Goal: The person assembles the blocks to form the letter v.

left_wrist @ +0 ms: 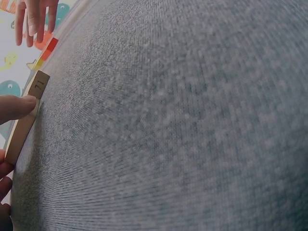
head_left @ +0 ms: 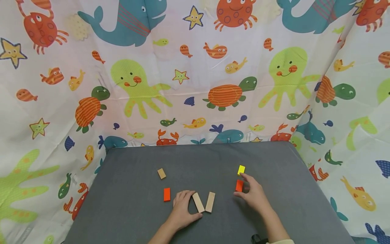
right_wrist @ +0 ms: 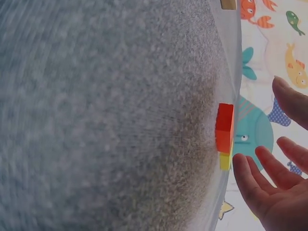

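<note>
Thumb and fingers of my left hand (head_left: pixel 182 210) pinch a plain wooden block (head_left: pixel 198 202) at its two ends. That block lies slanted on the grey table. Its near end meets a second wooden block (head_left: pixel 210 202), so the pair forms a V. In the left wrist view, the thumb overlaps the joint beside this second block (left_wrist: pixel 39 84), which bears a dark printed number. My right hand (head_left: pixel 255 194) hovers with thumb and fingers spread around an orange-red block (head_left: pixel 239 185). The right wrist view shows a gap between the fingers and the orange-red block (right_wrist: pixel 224 127). Behind it lies a yellow block (head_left: pixel 241 170).
Left of my left hand lies another orange-red block (head_left: pixel 167 195). Farther back is a short wooden block (head_left: pixel 161 173). The grey cloth-covered table (head_left: pixel 201 162) ends at a white curtain (head_left: pixel 189 84) printed with sea animals. A black strap (head_left: pixel 259 239) shows beside the right wrist.
</note>
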The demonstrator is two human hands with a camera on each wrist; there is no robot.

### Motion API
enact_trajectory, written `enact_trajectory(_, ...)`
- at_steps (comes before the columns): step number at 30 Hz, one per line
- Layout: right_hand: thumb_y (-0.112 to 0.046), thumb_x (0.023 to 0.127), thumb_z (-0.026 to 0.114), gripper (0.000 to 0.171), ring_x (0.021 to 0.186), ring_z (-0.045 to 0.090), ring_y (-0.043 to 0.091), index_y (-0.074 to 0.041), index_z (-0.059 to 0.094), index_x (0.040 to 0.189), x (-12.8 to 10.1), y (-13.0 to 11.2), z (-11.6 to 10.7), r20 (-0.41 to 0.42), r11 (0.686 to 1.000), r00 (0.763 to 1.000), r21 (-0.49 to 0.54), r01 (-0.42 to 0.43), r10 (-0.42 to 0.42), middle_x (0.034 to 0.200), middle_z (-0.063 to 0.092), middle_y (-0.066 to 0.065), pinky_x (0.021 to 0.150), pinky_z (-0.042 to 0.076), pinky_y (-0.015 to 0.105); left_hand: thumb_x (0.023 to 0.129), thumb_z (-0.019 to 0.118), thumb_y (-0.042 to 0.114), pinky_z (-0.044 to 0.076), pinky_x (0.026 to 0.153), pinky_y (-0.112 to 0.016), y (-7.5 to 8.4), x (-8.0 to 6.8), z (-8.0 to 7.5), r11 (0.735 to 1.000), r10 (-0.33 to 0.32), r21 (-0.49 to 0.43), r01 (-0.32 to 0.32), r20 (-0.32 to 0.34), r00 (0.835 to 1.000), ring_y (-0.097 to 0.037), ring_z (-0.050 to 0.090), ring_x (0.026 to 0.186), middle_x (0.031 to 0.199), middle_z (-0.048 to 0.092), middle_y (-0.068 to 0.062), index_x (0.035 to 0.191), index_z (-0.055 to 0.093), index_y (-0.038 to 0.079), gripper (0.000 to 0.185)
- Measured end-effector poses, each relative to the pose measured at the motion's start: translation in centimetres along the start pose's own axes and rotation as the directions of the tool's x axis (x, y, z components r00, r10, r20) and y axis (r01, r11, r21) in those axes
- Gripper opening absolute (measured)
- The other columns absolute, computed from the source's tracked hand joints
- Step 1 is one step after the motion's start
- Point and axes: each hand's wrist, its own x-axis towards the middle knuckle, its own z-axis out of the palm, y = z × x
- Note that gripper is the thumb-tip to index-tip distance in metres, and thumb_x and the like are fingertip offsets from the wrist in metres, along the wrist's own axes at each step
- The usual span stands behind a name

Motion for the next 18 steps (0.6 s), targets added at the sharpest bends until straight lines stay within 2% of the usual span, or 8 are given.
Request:
enact_trajectory(5,-0.016,0.075,0.09,0.086,0.114,0.064,0.042,-0.008,0.046,0.149,0.1,0.3,0.0,0.016,0.999,0.999,-0.007,-0.043,0.043,0.145,0.05,0.023,0.092,0.056,0.05,0.073,0.086,0.049,0.027,0.106,-0.07,-0.1,-0.1,0.0,1.0,0.009,0.003,-0.009,-0.005,1.0,-0.033,0.037,0.132,0.139,0.051,-0.007,0.144,0.051,0.015,0.086)
enact_trajectory(10,-0.01,0.074,0.09,0.083,0.106,0.068,0.039,-0.007,0.048,0.147,0.2,0.7,0.2,0.029,0.997,0.997,-0.029,-0.071,0.072,0.143,0.051,0.023,0.087,0.057,0.048,0.073,0.086,0.049,0.027,0.107,-0.069,-0.1,0.0,-0.1,1.0,0.006,0.007,-0.006,0.003,1.0,-0.032,0.037,0.132,0.139,0.051,-0.006,0.145,0.051,0.015,0.087)
enact_trajectory(18,-0.003,0.072,0.089,0.08,0.11,0.065,0.039,-0.001,0.052,0.143,0.7,1.1,0.4,0.064,0.996,0.995,-0.058,-0.075,0.079,0.142,0.052,0.025,0.088,0.057,0.047,0.073,0.085,0.051,0.027,0.108,-0.067,-0.1,0.1,0.0,1.0,0.006,0.003,-0.006,0.01,1.0,-0.031,0.037,0.133,0.139,0.05,-0.005,0.146,0.05,0.015,0.087)
